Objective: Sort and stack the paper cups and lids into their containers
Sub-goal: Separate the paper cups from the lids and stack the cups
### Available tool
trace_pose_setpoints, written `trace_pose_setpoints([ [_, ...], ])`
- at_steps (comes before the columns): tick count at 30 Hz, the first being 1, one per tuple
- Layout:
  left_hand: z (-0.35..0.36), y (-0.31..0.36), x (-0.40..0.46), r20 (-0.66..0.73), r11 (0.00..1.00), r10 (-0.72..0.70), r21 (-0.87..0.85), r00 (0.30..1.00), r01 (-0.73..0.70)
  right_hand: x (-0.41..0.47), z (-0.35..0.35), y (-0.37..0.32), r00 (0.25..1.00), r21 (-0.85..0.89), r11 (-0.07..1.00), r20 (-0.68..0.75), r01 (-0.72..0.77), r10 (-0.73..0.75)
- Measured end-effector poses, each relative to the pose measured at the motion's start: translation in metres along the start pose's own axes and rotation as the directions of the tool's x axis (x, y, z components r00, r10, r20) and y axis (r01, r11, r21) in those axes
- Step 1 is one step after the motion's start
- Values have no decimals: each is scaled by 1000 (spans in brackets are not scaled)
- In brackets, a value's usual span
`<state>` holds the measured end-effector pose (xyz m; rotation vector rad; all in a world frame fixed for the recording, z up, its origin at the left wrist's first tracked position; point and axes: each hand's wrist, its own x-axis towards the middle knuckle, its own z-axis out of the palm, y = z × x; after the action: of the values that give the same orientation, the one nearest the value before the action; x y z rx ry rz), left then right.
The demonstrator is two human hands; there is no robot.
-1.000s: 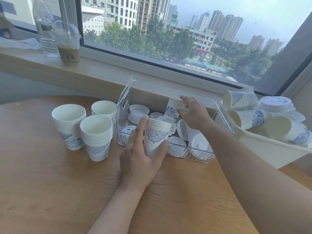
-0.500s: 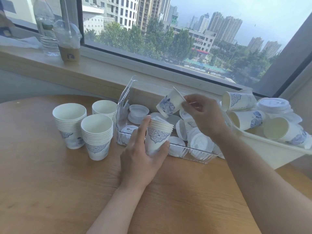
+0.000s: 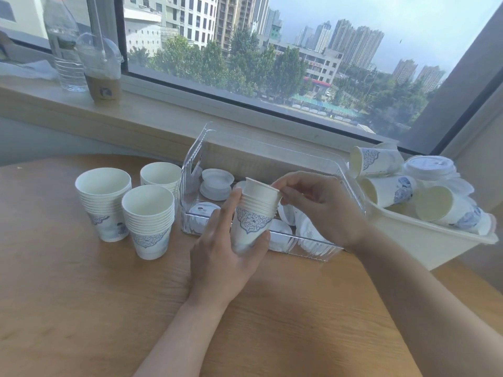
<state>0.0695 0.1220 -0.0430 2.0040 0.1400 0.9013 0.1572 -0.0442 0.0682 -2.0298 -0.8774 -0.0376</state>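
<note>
My left hand (image 3: 226,254) grips a stack of white paper cups with blue patterns (image 3: 254,219) just above the table, in front of the clear plastic bin (image 3: 351,183). My right hand (image 3: 321,208) pinches the rim of the top cup (image 3: 262,190), which sits in that stack. Several white lids (image 3: 217,183) lie inside the clear bin. Three more cup stacks (image 3: 148,216) stand on the table to the left. A white tub (image 3: 424,240) at the right holds several loose cups (image 3: 389,190) and lids.
The wooden table (image 3: 95,308) spreads around the stacks. On the window sill at the back left stand a water bottle (image 3: 65,47) and a lidded plastic drink cup (image 3: 102,69). The window runs behind the bins.
My right hand lifted a single cup out of the clear bin, carried it left and set it into the top of the stack in my left hand. That stack rose slightly.
</note>
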Motion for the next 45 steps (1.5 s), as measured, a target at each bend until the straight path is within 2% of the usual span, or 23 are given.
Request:
trace_pose_setpoints([
  [3, -1, 0, -1, -4, 1000, 16, -17, 1000, -16, -3, 4, 6, 998, -23, 1000, 66, -20, 21],
  [6, -2, 0, -1, 0, 1000, 16, -26, 1000, -16, 0, -2, 18, 999, -165, 986, -42, -29, 22],
  [9, -2, -1, -1, 4, 1000, 26, -12, 1000, -26, 5, -13, 33, 981, -387, 909, -171, -157, 97],
  [13, -2, -1, 0, 3, 999, 33, -21, 999, -33, 10, -16, 47, 969, -566, 787, -152, -245, 193],
  [22, -2, -1, 0, 2, 999, 40, -26, 999, -40, 20, -12, 56, 933, -639, 684, -185, -352, 308],
  [32, -2, 0, 0, 14, 999, 31, -22, 999, -31, 12, -21, 32, 927, -502, 815, -357, -291, 112],
  [36, -2, -1, -2, 6, 999, 37, -25, 999, -36, 12, -26, 20, 912, -422, 867, -402, -266, 84],
  [40, -1, 0, -1, 6, 999, 40, -18, 999, -40, 10, -27, 7, 915, -141, 976, -391, -163, 96],
  [45, -1, 1, -1, 13, 999, 54, -10, 998, -54, 6, -24, -6, 962, 104, 994, -269, -23, 50],
])
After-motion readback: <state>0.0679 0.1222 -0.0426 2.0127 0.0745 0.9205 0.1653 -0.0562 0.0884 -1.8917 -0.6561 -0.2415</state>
